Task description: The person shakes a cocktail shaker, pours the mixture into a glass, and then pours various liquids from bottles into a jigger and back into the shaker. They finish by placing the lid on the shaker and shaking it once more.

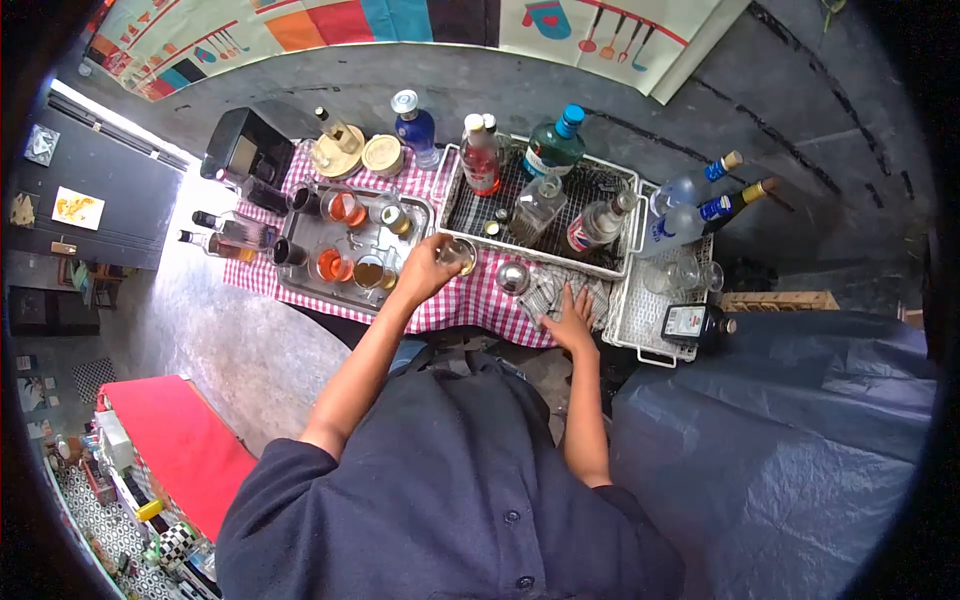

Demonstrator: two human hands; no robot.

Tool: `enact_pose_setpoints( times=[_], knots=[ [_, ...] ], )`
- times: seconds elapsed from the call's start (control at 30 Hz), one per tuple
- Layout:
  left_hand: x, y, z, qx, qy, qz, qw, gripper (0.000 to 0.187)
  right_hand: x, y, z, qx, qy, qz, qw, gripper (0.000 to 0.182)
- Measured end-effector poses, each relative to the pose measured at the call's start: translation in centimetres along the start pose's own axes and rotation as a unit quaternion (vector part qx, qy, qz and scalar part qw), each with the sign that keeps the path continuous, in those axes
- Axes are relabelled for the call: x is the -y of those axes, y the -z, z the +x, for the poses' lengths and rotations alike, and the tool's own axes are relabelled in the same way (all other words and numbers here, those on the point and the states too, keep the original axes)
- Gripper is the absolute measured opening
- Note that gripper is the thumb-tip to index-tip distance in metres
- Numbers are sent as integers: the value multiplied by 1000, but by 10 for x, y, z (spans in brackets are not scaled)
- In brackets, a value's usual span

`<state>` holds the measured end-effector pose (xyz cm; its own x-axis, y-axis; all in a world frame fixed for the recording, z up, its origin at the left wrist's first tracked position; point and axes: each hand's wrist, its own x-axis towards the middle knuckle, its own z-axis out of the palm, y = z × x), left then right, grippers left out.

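My left hand (428, 272) is closed around a small clear glass (459, 254) between the metal tray and the white wire basket. My right hand (573, 323) lies with fingers spread on a grey checked cloth (541, 301). Just left of that cloth is a round shiny metal piece (513, 277). The metal tray (338, 292) to the left carries several glasses, among them a glass with red-orange contents (333, 265) and a glass with dark contents (370, 272). All of this rests on a pink-and-white checked tablecloth (478, 308).
The white wire basket (612, 268) behind my hands holds a blue-capped bottle (556, 142), a pink bottle (481, 160) and a square decanter (538, 208). A second white rack (630, 325) at right holds bottles and glasses. A blue bottle (415, 132) stands behind the tray.
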<state>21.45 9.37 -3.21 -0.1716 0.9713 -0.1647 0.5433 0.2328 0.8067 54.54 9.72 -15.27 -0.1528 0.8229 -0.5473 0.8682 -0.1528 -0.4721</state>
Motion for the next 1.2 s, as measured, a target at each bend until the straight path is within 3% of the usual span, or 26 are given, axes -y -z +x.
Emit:
enact_pose_setpoints(
  times=[0.1,0.2,0.37,0.47,0.57,0.73,0.8,0.93,1.07,1.2],
  knots=[
    [23,1,-6,10,-14,-63,998,55,-9,10,-1,-56,37,99,993,104],
    [33,8,-12,28,19,-99,994,56,33,49,-26,-48,-17,107,993,104],
    [40,24,-14,47,17,-248,967,49,109,91,-53,-145,145,150,967,97],
    [34,38,-9,53,-2,-242,969,47,150,110,-57,-214,231,123,941,102],
    [30,51,-4,54,-37,-321,945,46,176,122,-49,-206,189,143,949,114],
    [27,87,1,51,-89,-259,960,49,191,131,-29,-205,171,108,958,122],
    [27,101,0,83,-47,-272,958,51,194,131,-17,-207,172,99,958,123],
    [24,117,-3,92,-53,-312,944,50,198,127,2,-216,148,97,960,126],
    [26,124,-5,92,-56,-313,944,50,197,122,20,-209,137,123,960,120],
    [35,122,-4,72,-66,-348,932,51,178,104,44,-264,196,148,933,102]
  ],
)
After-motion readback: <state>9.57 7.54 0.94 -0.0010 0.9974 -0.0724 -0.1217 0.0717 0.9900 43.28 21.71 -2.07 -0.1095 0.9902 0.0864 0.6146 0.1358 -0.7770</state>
